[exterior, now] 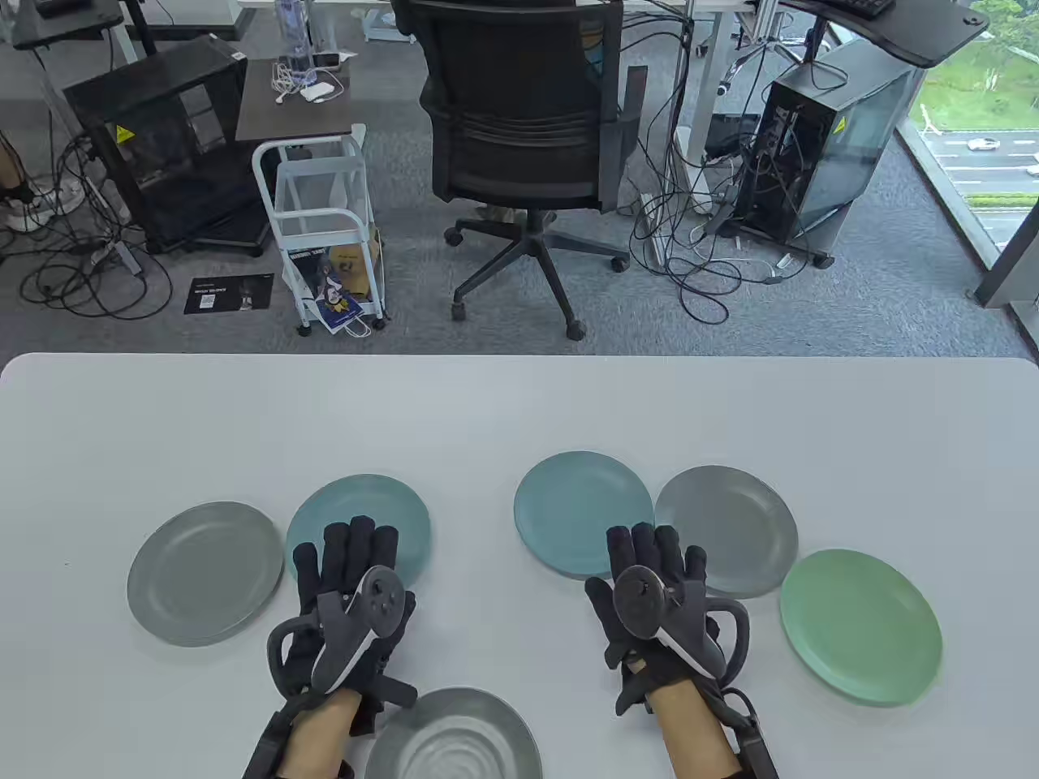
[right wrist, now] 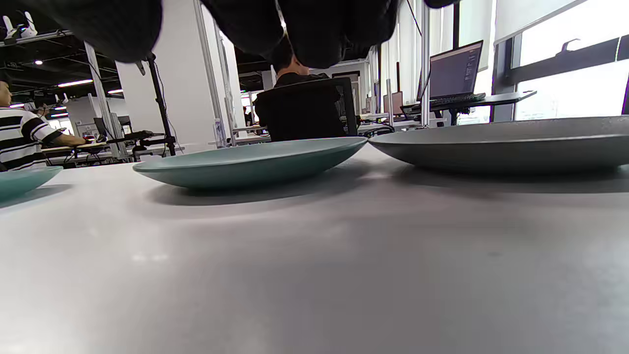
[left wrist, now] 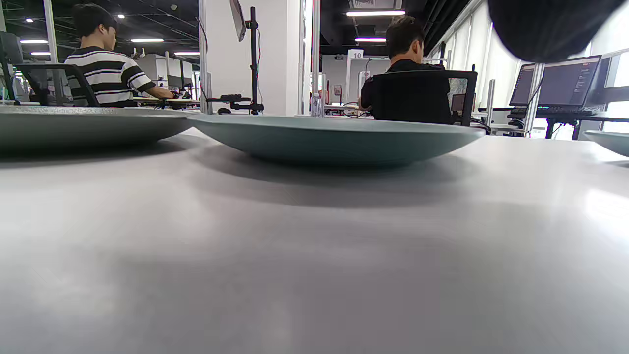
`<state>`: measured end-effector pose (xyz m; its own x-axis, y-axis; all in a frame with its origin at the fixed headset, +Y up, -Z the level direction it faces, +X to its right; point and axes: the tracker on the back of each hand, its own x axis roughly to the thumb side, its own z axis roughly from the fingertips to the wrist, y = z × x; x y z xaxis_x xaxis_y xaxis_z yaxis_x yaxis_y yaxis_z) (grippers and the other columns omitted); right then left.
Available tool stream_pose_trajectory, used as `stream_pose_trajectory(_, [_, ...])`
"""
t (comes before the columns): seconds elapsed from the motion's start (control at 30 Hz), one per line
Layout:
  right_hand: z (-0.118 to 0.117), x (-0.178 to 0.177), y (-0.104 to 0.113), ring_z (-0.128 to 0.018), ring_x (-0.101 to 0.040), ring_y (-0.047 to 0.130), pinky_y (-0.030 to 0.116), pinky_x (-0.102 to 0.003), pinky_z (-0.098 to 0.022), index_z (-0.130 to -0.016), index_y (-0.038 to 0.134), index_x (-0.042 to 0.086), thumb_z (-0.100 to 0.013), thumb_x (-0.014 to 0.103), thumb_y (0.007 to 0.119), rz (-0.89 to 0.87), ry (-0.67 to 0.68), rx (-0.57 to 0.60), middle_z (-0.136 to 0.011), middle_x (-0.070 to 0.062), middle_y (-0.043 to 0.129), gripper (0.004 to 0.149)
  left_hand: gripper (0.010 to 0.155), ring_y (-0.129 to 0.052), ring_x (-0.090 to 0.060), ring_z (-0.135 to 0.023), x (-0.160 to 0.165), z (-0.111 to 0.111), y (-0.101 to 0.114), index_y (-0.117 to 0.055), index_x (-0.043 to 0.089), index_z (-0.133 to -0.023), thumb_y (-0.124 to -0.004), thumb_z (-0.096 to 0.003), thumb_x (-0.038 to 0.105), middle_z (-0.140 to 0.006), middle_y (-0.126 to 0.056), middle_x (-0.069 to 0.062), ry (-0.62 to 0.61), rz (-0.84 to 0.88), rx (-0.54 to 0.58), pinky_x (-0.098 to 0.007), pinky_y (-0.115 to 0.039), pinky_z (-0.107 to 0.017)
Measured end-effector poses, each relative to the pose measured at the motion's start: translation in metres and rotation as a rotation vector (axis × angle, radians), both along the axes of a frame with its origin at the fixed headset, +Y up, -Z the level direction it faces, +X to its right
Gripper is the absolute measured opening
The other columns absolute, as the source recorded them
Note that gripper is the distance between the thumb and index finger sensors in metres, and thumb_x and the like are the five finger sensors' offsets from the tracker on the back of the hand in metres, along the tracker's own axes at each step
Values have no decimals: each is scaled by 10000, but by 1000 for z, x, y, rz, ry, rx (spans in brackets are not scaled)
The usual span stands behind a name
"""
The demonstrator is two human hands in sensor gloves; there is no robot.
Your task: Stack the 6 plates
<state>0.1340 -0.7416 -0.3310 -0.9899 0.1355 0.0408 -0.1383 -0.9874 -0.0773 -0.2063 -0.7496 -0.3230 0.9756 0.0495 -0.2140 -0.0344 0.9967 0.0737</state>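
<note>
**Six plates lie apart, none stacked yet**

All six plates sit singly on the worktop, so the stacking looks unstarted. Toward the left edge lies a grey plate, its rim touching or nearly touching a teal plate. A second teal plate lies near the middle, just beside another grey plate, with a green plate toward the right edge. A third grey plate sits at the near edge, between the wrists.

The left hand lies flat, fingers spread and released, its fingertips over the near rim of the first teal plate. The right hand lies the same way, fingers loose and grasping nothing, its fingertips at the meeting rims of the second teal plate and its grey neighbour.

The next move likely calls for getting fingers under one shallow rim and lifting that plate onto a neighbour.

The wrist views add the plates' profile: low, shallow dishes with upswept rims standing clear of the surface. Only the table view shows all six.
</note>
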Motion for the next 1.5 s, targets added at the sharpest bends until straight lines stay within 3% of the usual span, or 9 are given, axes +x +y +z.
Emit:
stream_pose_trajectory(0.3, [-1,0,-1,-1100,-318,407,299,-593,-787,-1101,388,311,-534,664,551,-30,3,-14,-1193,-31,480,687,825,-104,-34,-1153,-2,5,7,-284,570,-1017,-730,-328,654,-1166,-202,274,-6,33,34,-411,-33,-871])
stream_pose_trajectory(0.37, [0,2,-1,-1097,-321,412,302,-593,-786,-1101,390,307,-534,663,552,-42,1,-8,-1191,-34,483,689,783,-251,-39,-1145,-4,8,12,-358,594,-1003,-741,-322,650,-1127,-452,242,-20,64,58,-421,-59,-878])
stream_pose_trajectory(0.43, [2,3,-1,-1096,-321,414,304,-593,-786,-1101,393,305,-534,662,553,-45,2,-3,-1189,-34,490,688,729,-623,-98,-1061,-4,11,19,-495,567,-983,-775,-313,630,-918,-817,182,-59,115,67,-457,-144,-892])
stream_pose_trajectory(0.57, [2,5,-2,-1095,-323,415,306,-593,-785,-1099,399,304,-535,660,554,-61,4,-9,-1187,-35,494,685,650,-817,-88,-902,5,9,22,-684,512,-917,-828,-290,609,-682,-958,135,-195,147,-30,-461,-271,-903])
stream_pose_trajectory(0.7, [3,4,-2,-1094,-322,417,303,-593,-785,-1100,397,304,-535,659,553,-59,16,-13,-1187,-35,492,684,638,-868,-68,-842,15,7,17,-750,497,-874,-836,-256,634,-595,-995,138,-259,103,-153,-456,-307,-898])
stream_pose_trajectory(0.93, [3,4,-5,-1094,-325,413,297,-594,-784,-1099,396,304,-536,657,553,-80,34,-39,-1188,-35,488,683,721,-879,-84,-841,22,4,10,-728,485,-900,-844,-215,680,-607,-1029,119,-315,114,-313,-469,-330,-891])
stream_pose_trajectory(1.3, [2,12,-9,-1093,-325,415,304,-594,-783,-1099,397,302,-536,655,555,-135,20,-51,-1186,-39,492,683,675,-867,-59,-878,32,2,-1,-770,480,-863,-912,-215,609,-643,-1038,170,-342,48,-464,-465,-349,-886])
stream_pose_trajectory(1.5, [3,13,-8,-1092,-326,422,307,-596,-783,-1099,399,302,-536,654,555,-147,26,-42,-1185,-38,495,682,665,-862,-78,-884,37,9,11,-813,455,-845,-919,-209,620,-650,-1040,154,-379,82,-496,-474,-334,-883])
